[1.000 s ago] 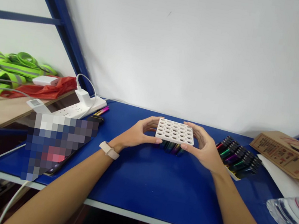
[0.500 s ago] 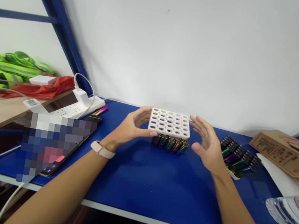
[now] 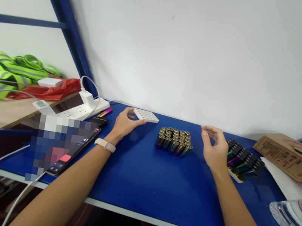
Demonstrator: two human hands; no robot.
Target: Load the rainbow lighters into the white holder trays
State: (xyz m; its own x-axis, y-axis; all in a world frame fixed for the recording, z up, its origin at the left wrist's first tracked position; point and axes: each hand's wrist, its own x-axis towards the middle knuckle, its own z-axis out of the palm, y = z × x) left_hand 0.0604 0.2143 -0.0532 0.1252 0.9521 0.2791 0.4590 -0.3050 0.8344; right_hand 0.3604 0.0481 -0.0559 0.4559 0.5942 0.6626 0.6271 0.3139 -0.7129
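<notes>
1. Looking down, we see a blue tabletop (image 3: 140, 180) running across the view, below a white wall (image 3: 206, 53) and a blue steel frame (image 3: 64, 26).
2. Beyond its left end, on a wooden shelf (image 3: 21, 113), we find hi-vis vests (image 3: 2, 74) and a red plastic bag (image 3: 48, 91). A white power strip (image 3: 83, 106) sits just beside the tabletop's far left corner.
3. Near the right end we have a printed cardboard box (image 3: 290, 158), lying on white paper (image 3: 281, 175), and a clear plastic bag (image 3: 292, 215) at the edge of the view.
4. At the centre, our upright lighters (image 3: 175, 141) stand packed in a block with their gold-rimmed tops showing, on the tabletop.
5. Between that block and the power strip, a white perforated tray (image 3: 146, 115) sits flat and clear of the lighters.
6. Our left hand (image 3: 126, 124) is at the tray's near end, its thumb and fingers closed on the edge.
7. Our right hand (image 3: 214, 148) hovers between the block and a second lighter group (image 3: 242, 160), holding nothing. Its fingers (image 3: 208, 130) are loosely curled, close together, and touch neither group.
8. We wear a pale wristband (image 3: 105, 144) on our left wrist.
</notes>
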